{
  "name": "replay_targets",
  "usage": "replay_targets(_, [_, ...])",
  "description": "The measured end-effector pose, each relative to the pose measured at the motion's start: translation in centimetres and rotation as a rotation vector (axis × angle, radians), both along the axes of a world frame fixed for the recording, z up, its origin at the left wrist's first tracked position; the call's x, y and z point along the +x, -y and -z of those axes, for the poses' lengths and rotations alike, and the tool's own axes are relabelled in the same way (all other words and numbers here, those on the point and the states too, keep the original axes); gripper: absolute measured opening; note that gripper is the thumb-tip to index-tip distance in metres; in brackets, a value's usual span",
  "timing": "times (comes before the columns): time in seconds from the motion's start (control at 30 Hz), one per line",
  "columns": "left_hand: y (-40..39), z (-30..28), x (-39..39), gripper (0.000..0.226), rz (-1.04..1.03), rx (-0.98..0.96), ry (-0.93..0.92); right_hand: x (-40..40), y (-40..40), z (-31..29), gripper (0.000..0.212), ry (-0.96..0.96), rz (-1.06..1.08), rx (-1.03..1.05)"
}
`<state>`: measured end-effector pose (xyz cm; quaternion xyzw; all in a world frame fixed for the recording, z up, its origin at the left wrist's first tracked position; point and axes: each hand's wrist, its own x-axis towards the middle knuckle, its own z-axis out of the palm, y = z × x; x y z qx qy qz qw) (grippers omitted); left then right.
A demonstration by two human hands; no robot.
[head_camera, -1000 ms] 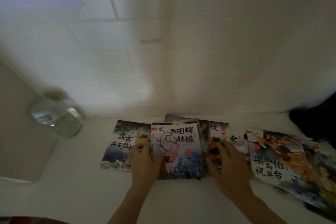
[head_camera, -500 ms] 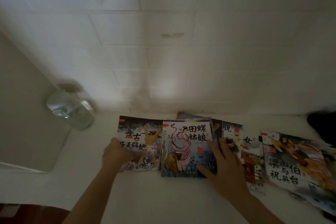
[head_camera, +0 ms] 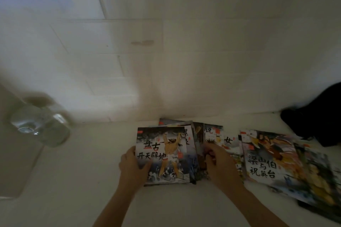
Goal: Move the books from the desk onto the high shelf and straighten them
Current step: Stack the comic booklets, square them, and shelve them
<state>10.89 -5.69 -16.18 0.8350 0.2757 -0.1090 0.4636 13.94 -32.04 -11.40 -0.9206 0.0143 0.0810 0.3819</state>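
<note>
Dark-cover book (head_camera: 162,155) now stacked; left hand (head_camera: 132,165) grips.

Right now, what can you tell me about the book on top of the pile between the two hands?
The top book is a thin picture book with a glossy-looking paper cover: a dark stormy scene, a yellow figure with raised arms, large black Chinese characters and a small red mark in the corner. It lies flat, face up, on a pile of other books on the white surface. The left hand holds its left edge, thumb on the cover; the right hand rests on the pile beside it.
</note>
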Motion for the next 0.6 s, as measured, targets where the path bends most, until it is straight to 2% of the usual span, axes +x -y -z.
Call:
replay_targets(0.07, [1.0, 2.8, 0.5, 0.082, 0.005, 0.024, 0.013, 0.2, 0.5, -0.3, 0.034, -0.060, 0.061, 0.065])
replay_targets(0.13, [3.8, -2.0, 1.0, 0.085, 0.016, 0.062, 0.039, 0.4, 0.3, -0.7, 0.038, -0.119, 0.142, 0.159])
replay_targets(0.2, [5.8, -3.6, 2.2, 0.077, -0.018, 0.067, 0.038, 0.7, -0.2, -1.1, 0.033, -0.198, 0.220, 0.270])
replay_targets(0.27, [7.2, -4.4, 3.5, 0.070, -0.012, 0.075, 0.046, 1.0, -0.5, -1.2, 0.021, -0.200, 0.207, 0.258])
replay_targets(0.37, [8.1, -4.5, 4.9, 0.087, -0.057, 0.059, -0.030, 1.2, -0.8, -0.8, 0.025, -0.164, 0.178, 0.228])
replay_targets(0.43, [7.6, -4.5, 5.9, 0.074, -0.124, -0.019, -0.122, 1.2, -0.6, -0.5, 0.037, -0.172, 0.172, 0.257])
replay_targets(0.5, [7.0, -4.6, 6.3, 0.056, -0.205, -0.217, -0.164, 1.3, -0.4, -0.2, 0.042, -0.180, 0.177, 0.280])
replay_targets(0.53, [7.0, -4.5, 6.3, 0.054, -0.224, -0.303, -0.181, 1.4, -0.3, -0.2, 0.041, -0.199, 0.188, 0.282])
replay_targets(0.6, [6.9, -4.1, 5.8, 0.064, -0.188, -0.351, -0.153, 1.3, -0.3, 0.0, 0.033, -0.242, 0.213, 0.272])
